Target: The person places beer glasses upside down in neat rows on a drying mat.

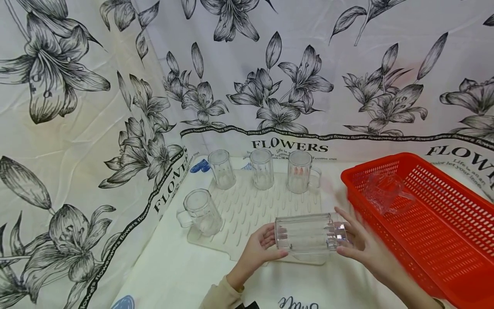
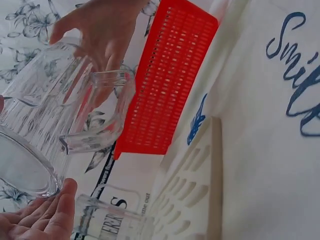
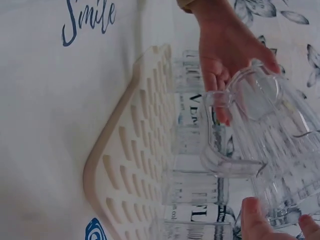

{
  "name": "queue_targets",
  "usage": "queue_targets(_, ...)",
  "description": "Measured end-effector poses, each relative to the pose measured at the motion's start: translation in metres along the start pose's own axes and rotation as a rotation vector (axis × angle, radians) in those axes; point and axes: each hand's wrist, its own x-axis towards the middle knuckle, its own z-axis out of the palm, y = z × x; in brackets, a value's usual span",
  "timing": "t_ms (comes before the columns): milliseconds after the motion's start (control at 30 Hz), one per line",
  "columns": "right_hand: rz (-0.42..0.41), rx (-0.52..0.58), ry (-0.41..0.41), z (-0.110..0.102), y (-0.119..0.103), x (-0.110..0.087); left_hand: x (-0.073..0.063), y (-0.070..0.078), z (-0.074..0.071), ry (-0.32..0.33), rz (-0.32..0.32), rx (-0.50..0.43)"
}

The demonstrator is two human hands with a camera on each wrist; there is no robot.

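Note:
A clear glass mug (image 1: pixel 306 234) lies sideways in the air between my two hands, above the front edge of the cream draining mat (image 1: pixel 247 206). My left hand (image 1: pixel 260 246) holds its left end, thumb in front and fingers behind. At the other end my right hand (image 1: pixel 359 242) grips it between thumb and fingers. The mug's handle (image 2: pixel 102 142) hangs below its body in the wrist views. Several more glass mugs stand upright on the mat: one mug (image 1: pixel 202 212) at the left, and a back row with a left mug (image 1: pixel 221 169), middle mug (image 1: pixel 262 169) and right mug (image 1: pixel 299 171).
A red perforated basket (image 1: pixel 424 257) stands at the right, close by my right forearm. Clear glassware (image 1: pixel 386 193) lies in its far left part. White cloth (image 1: pixel 170 270) with printed lettering covers the table. Behind and to the left hangs a flower-printed curtain (image 1: pixel 247 64).

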Motion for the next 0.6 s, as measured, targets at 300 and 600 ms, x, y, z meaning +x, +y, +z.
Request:
queue_targets(300, -0.158, -0.520, 0.056, 0.013, 0.013, -0.001, 0.000, 0.019, -0.013, -0.015, 0.135, 0.178)
queue_targets(600, -0.219, -0.569, 0.049, 0.043, 0.040, 0.007, 0.000, 0.042, -0.004, 0.020, 0.313, 0.527)
